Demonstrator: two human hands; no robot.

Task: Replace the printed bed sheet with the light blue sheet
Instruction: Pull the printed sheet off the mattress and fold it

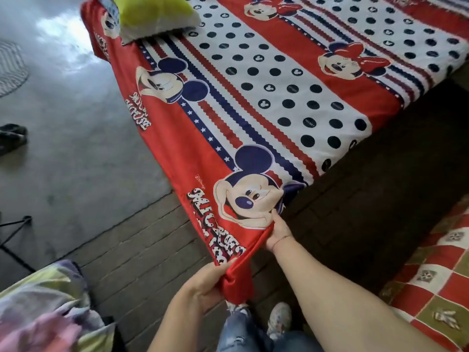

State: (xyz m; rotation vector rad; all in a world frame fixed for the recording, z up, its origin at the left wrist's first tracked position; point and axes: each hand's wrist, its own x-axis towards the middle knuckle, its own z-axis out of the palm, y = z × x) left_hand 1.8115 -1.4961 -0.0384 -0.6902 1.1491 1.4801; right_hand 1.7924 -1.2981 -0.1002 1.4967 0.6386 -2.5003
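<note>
The printed bed sheet (pixel 266 80), red with cartoon mice, navy stripes and black dots, covers the mattress and hangs off its near corner. My left hand (pixel 203 285) grips the bunched red corner of the sheet just above my shoes. My right hand (pixel 278 232) reaches further forward and pinches the sheet's edge under the near mouse face. Both hands hold the corner lifted off the mattress. A yellow-green pillow (pixel 154 13) lies on the sheet at the far end. No light blue sheet is in view.
Dark bed base (pixel 380 186) shows beside the sheet at the right. A red, white and olive checked cloth (pixel 436 288) lies at the right edge. A pastel patterned bundle (pixel 43 308) sits at the lower left. Grey floor (pixel 76 148) and brick paving (pixel 142 250) spread to the left.
</note>
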